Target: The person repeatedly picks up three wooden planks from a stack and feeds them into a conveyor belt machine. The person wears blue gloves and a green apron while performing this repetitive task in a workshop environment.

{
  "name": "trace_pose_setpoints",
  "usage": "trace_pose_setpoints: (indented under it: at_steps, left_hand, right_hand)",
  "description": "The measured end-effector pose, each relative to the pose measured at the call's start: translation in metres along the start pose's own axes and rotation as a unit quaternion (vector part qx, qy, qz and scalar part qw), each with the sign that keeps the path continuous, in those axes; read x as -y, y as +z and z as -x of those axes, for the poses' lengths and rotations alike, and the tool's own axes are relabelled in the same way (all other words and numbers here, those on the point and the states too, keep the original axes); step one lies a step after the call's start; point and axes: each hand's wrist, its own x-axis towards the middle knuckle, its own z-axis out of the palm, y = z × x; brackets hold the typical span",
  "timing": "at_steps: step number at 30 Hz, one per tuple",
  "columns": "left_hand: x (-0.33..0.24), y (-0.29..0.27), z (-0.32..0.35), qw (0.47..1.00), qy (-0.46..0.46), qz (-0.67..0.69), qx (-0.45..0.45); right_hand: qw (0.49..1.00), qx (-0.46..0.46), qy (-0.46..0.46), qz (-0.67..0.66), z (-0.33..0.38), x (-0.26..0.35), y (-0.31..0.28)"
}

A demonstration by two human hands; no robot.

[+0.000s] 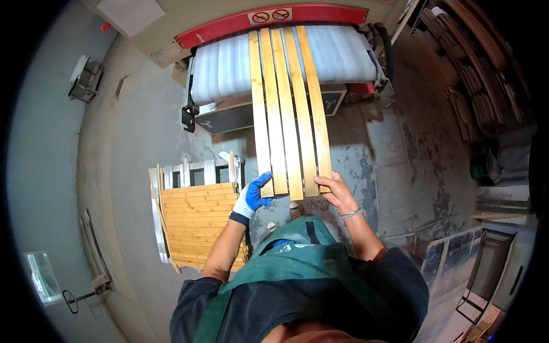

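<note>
Both forearms are extended up from the lower centre of the frame toward mid-frame. The left hand (252, 196), in a blue glove, is set at the near end of the leftmost slat, thumb curled up against its edge, fingers partly closed; how firm the grip is cannot be told. The right hand (337, 191), bare with a bracelet at the wrist, is laid at the near end of the rightmost slat, fingers bent over the end, loosely closed on it.

The slats (289, 108), five pale wooden strips side by side, are seen running from the hands at mid-frame up to the top centre, fanning slightly apart toward the near ends. Their far ends are carried on the ribbed white belt (223, 68) of the machine, below its red guard (229, 26).

A stack of boards (197, 220) is seen on a metal rack just left of the left forearm, apart from the slats. Grey concrete floor (400, 166) is visible to the right.
</note>
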Motion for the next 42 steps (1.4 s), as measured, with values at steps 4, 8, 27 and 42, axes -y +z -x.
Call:
trace_pose_setpoints:
  at_steps: [4,8,27,42]
  left_hand:
    - [0.001,-0.015,-0.024,0.999,-0.016,0.038,-0.015]
    - [-0.010,-0.016,-0.050,0.917,-0.180,0.336,-0.118]
    - [-0.002,-0.026,-0.087,0.913,-0.033,0.403,-0.044]
    - [0.252,-0.166,0.308,0.678,-0.050,0.566,-0.466]
  right_hand:
    - [0.996,0.038,0.022,-0.073,-0.020,0.011,-0.006]
    - [0.987,0.080,0.035,-0.132,-0.038,0.017,-0.013]
    - [0.971,0.105,-0.029,-0.214,-0.101,0.025,-0.037]
    - [0.864,0.011,0.306,0.401,-0.341,-0.426,-0.010]
